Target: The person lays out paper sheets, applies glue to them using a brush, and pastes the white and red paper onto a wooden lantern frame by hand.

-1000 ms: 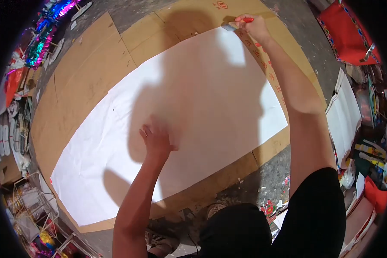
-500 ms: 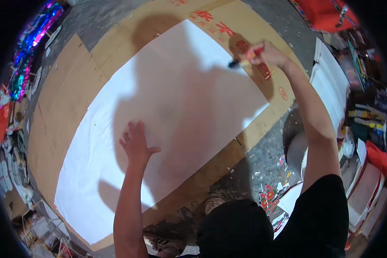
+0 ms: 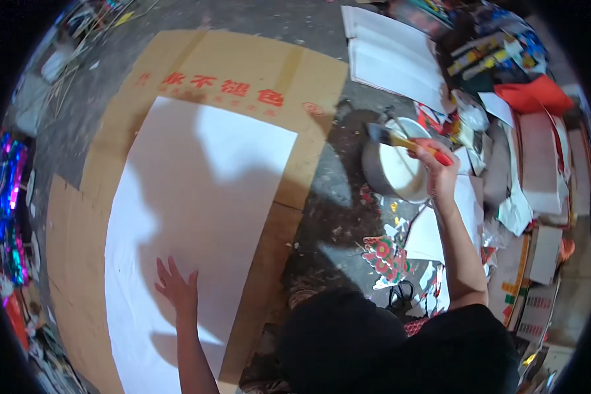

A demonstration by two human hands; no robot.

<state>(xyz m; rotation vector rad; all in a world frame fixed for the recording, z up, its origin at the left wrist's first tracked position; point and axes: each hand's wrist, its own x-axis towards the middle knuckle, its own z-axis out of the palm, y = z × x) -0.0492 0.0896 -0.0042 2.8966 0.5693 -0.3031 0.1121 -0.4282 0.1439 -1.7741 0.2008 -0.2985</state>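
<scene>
A long white paper sheet (image 3: pixel 203 177) lies over flattened cardboard (image 3: pixel 236 49) on the floor. My left hand (image 3: pixel 177 285) rests on the lower part of the sheet, fingers spread. Held in my right hand (image 3: pixel 438 161) is a paintbrush (image 3: pixel 407 142) with a yellow and red handle. Its dark bristles point left, over the rim of a round pot (image 3: pixel 372 167) containing whitish liquid. Another thin stick leans inside the pot. Whether the bristles touch the liquid, I cannot tell. Shadows of my head and arm fall across the sheet.
Stacked white paper (image 3: pixel 397 62) lies beyond the pot. Flowered paper scraps (image 3: pixel 384 256) litter the floor near me. Piles of folded paper, plastic and a red bag (image 3: pixel 535 95) crowd the right side. Shiny coloured foil (image 3: pixel 10 197) runs along the left edge.
My right hand has carried the paintbrush from the sheet's far corner to above the pot on the right. My view has turned right. The left hand stays spread on the paper.
</scene>
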